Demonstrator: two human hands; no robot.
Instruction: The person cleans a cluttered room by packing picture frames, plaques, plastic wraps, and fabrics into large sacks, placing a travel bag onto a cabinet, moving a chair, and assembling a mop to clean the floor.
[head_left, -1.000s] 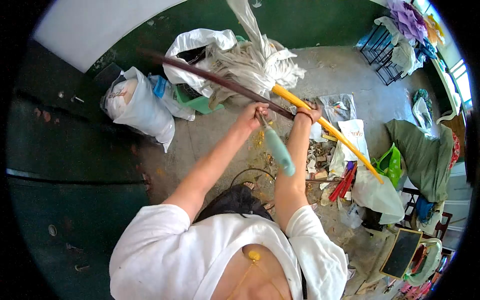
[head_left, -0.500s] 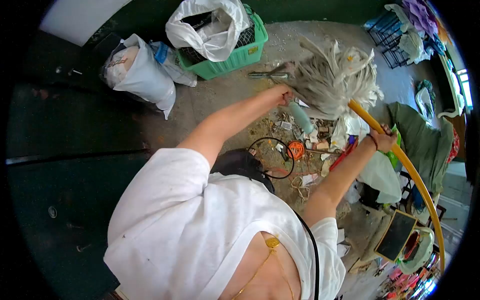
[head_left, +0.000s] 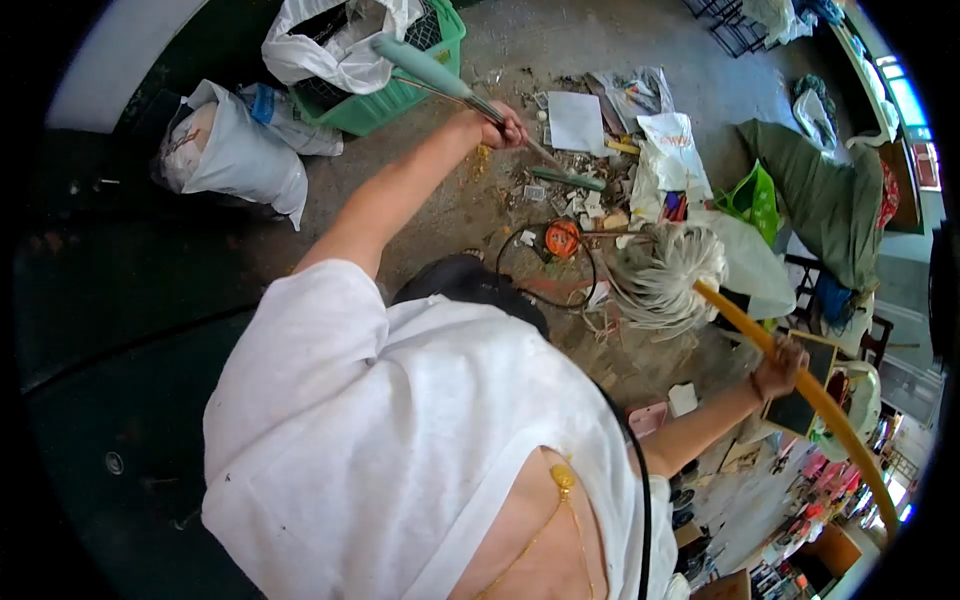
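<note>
My right hand [head_left: 780, 367] is wrapped around the thick yellow pole of a string mop. The grey-white mop head [head_left: 670, 278] hangs over the floor near a loop of black cable [head_left: 505, 245]. My left hand [head_left: 503, 127] is closed on the shaft of a squeegee-like tool. Its teal grip [head_left: 425, 68] points up and left, across the green basket. A narrow teal crossbar [head_left: 568, 180] at the tool's other end lies over scattered litter. Beside the litter are an orange reel [head_left: 562, 238] and a white plastic bag [head_left: 670, 165].
A green basket [head_left: 385, 105] with a white sack stands at the upper left, beside a filled white bag [head_left: 240, 160]. White paper [head_left: 577, 122] lies on the floor. Dark green cloth [head_left: 825, 200], a bright green bag [head_left: 755, 203] and a framed blackboard [head_left: 800, 385] are on the right.
The mop head has come down from above the litter towards my body. My left hand has shifted left, and the tool's grip has swung up and left. The view has shifted too.
</note>
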